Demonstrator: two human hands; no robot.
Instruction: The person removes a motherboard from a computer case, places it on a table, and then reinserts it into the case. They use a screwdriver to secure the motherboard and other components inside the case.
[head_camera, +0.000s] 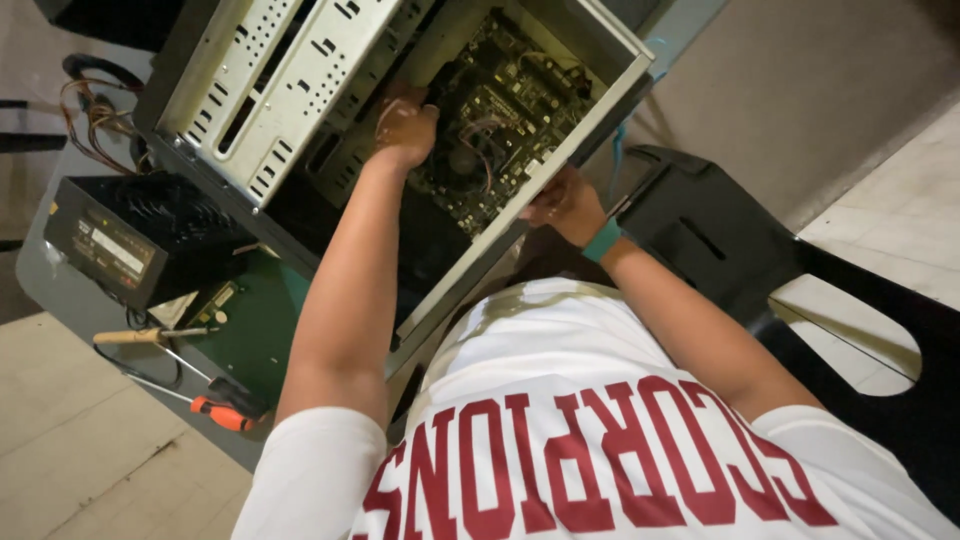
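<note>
Where the head view looks down, the left hand is seen reaching into the open computer case, its fingers curled down at the motherboard, which lies just right of them, long axis running diagonally. Whether anything is pinched cannot be told. The right hand is wrapped around the case's near edge, just outside the board.

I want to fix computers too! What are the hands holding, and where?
The right hand grips the near metal side edge of the open grey metal computer case. The left hand reaches inside by the green circuit board; its hold cannot be told.
</note>
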